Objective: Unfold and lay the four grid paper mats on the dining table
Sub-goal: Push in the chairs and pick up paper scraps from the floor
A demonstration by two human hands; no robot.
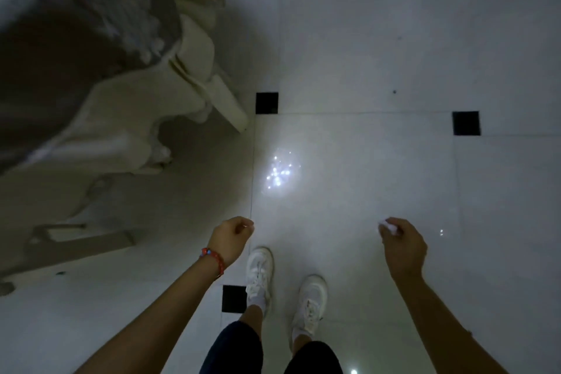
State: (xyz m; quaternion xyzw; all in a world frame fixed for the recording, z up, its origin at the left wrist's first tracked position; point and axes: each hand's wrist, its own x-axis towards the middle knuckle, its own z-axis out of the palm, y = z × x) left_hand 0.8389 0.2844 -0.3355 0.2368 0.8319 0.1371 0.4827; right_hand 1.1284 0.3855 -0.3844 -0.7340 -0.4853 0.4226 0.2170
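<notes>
No grid paper mat and no dining table top shows in the head view. I look straight down at a white tiled floor (379,55). My left hand (232,238), with a red bead bracelet at the wrist, hangs over the floor with loosely curled fingers and holds nothing. My right hand (402,244) hangs at the same height to the right, fingers also loosely curled. A pale glint sits at its fingertips; it looks like nails catching the light. Both hands are apart from every object.
A blurred cream carved piece of furniture (127,121) with grey upholstery fills the left side, its leg reaching toward the middle. My feet in white sneakers (259,272) stand below the hands. Small black inset tiles (466,123) dot the floor, which reflects a ceiling light.
</notes>
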